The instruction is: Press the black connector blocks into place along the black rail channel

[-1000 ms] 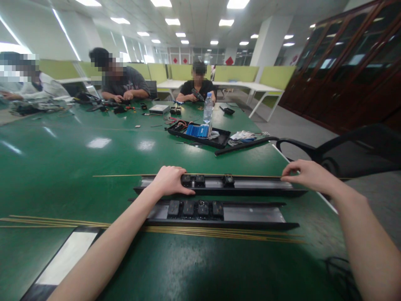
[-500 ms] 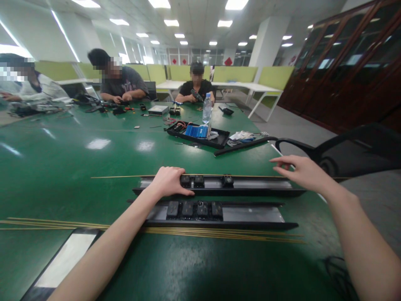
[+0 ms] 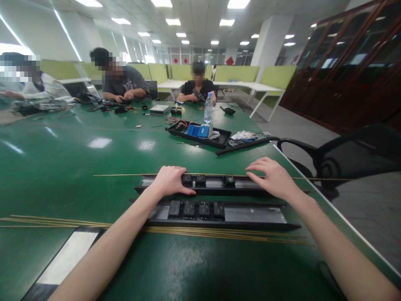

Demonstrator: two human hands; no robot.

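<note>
My left hand (image 3: pixel 171 179) grips the far black channel (image 3: pixel 225 192), thumb along its near wall and fingers over the far wall. Several square black blocks sit inside this channel, one of them (image 3: pixel 229 180) standing apart to the right. A long thin brass-coloured rod (image 3: pixel 122 175) runs along the channel's far edge and sticks out past both ends. Over the channel's right part hovers my right hand (image 3: pixel 272 177), open, fingertips close to the rod; contact cannot be made out. Nearer me lies a second black channel (image 3: pixel 257 214) with several black blocks (image 3: pixel 189 208) in a row.
Several brass-coloured rods (image 3: pixel 200 231) lie before the near channel. A black-and-white flat panel (image 3: pixel 67 255) rests under my left forearm. Farther back are a black tray (image 3: pixel 224 137), a water bottle (image 3: pixel 208 109) and a black strip (image 3: pixel 241 147). Three people sit across the table.
My right hand has moved left and inward, from beyond the channel's right end to above it near the rod. My left hand keeps its grip on the far channel.
</note>
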